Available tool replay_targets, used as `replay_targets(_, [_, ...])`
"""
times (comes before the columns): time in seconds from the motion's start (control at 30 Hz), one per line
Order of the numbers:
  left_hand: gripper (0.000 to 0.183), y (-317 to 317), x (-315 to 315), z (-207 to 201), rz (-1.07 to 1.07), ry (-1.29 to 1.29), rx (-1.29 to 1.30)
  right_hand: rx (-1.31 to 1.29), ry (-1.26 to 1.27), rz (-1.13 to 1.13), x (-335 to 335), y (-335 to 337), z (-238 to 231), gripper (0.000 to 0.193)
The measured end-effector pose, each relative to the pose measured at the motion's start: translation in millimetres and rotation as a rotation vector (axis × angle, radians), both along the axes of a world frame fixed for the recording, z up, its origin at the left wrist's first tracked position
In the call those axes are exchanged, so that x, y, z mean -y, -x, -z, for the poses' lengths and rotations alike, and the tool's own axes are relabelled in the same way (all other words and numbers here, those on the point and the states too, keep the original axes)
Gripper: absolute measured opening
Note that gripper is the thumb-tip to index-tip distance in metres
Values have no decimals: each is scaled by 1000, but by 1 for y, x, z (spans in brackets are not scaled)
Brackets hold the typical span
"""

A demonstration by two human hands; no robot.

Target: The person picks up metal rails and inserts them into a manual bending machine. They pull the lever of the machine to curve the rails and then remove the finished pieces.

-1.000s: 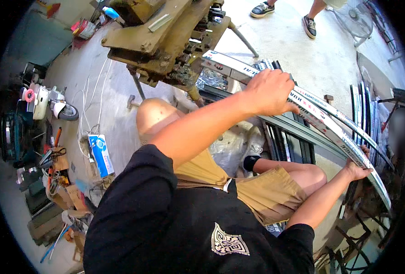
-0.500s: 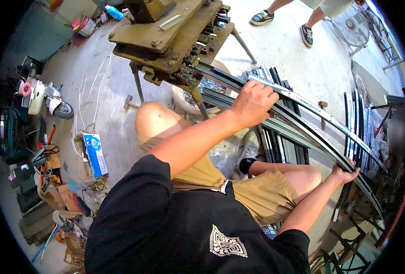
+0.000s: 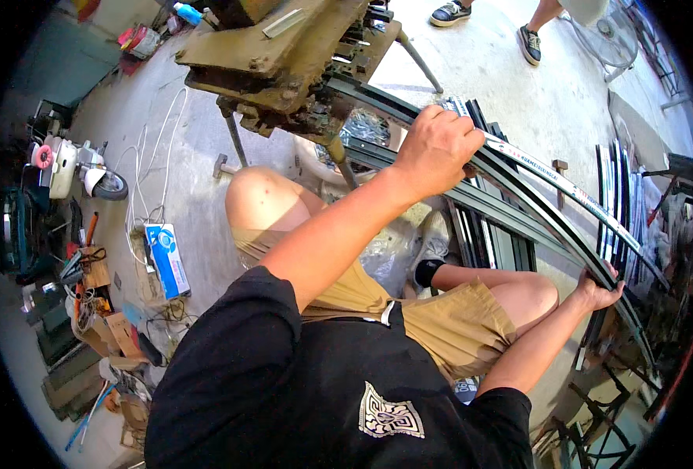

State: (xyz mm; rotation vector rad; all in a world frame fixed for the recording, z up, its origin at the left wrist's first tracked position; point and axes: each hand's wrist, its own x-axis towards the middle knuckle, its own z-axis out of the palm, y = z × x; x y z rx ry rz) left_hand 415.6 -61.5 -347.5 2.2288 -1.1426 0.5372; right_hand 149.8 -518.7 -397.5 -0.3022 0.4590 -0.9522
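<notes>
My left hand (image 3: 440, 150) is closed over a long dark metal profile (image 3: 551, 217), whose far end reaches the edge of a worn brown metal machine (image 3: 245, 70) on legs. Farther right, my right hand (image 3: 598, 289) wraps round the same profile from beneath, thumb on its side. A white strip with printing (image 3: 569, 186) runs alongside, just beyond the profile; my left hand hides where it starts. Whether the profile's end sits inside the machine or only against it, I cannot tell.
Under the machine stands a round tub of small metal pieces (image 3: 362, 129). More profiles (image 3: 491, 246) lie beside my foot, others (image 3: 608, 195) farther right. A hammer (image 3: 223, 166) and a blue-white box (image 3: 166, 260) are left. Another person's shoe (image 3: 529, 45) and a fan (image 3: 608, 39) stand beyond.
The view has shifted slightly. My left hand sits a little farther up and now covers the near part of the white strip. Both hands keep their hold on the profile.
</notes>
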Motion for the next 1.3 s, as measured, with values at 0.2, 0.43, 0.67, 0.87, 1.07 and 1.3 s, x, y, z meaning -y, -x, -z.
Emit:
replay_targets(0.2, [36, 6, -6, 11, -15, -24, -51, -22, 10, -36, -2, 0, -7, 25])
replay_targets(0.43, [35, 5, -5, 11, -3, 11, -72, -55, 14, 15, 1, 4, -8, 23])
replay_targets(0.67, [30, 5, -6, 10, 0, 30, -85, -163, 6, 89, -2, 3, -18, 31])
replay_targets(0.87, [26, 6, -7, 10, 1, 38, -77, -140, 1, 104, -3, 16, -17, 28])
replay_targets(1.07, [11, 7, -6, 6, -9, 86, -58, -255, 25, 163, 9, 17, -7, 32])
replay_targets(1.3, [24, 1, -1, 7, -10, 66, -33, -226, 76, 45, 41, 32, 9, 37])
